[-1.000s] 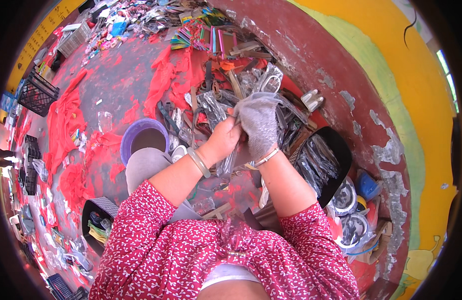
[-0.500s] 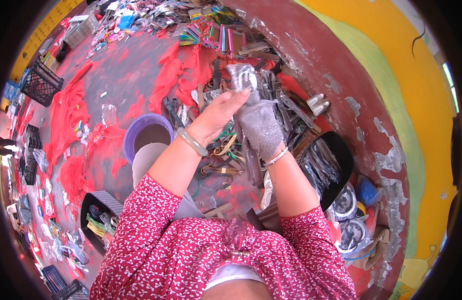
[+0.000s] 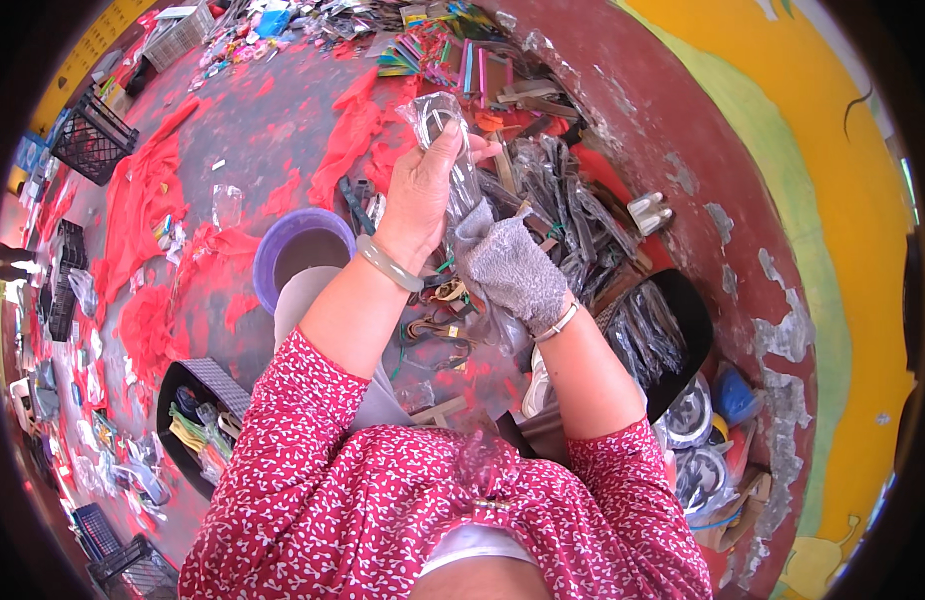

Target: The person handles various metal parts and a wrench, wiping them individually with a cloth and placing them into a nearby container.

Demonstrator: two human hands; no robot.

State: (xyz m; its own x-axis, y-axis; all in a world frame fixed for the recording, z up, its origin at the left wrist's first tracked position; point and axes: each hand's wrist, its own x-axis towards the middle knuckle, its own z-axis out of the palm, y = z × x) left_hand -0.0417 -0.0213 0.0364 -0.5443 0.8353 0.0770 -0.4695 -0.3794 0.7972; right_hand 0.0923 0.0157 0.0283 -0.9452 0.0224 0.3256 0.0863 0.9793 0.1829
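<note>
Clasping a wrapped strap (image 3: 465, 183): left hand (image 3: 420, 195) pinches near its loop (image 3: 438, 121), gloved right hand (image 3: 517, 267) grips lower, seemingly steadying it.

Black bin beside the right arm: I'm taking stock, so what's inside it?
The black bin holds dark, plastic-wrapped things; anything beneath that top layer is covered.

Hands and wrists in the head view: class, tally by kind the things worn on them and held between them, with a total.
Gloves: 1, the grey glove on the right hand
Bangles: 2, the left-wrist bangle and the right-wrist bangle
Wrapped items: 1, the plastic-wrapped belt with a pale buckle
Total: 4
</note>
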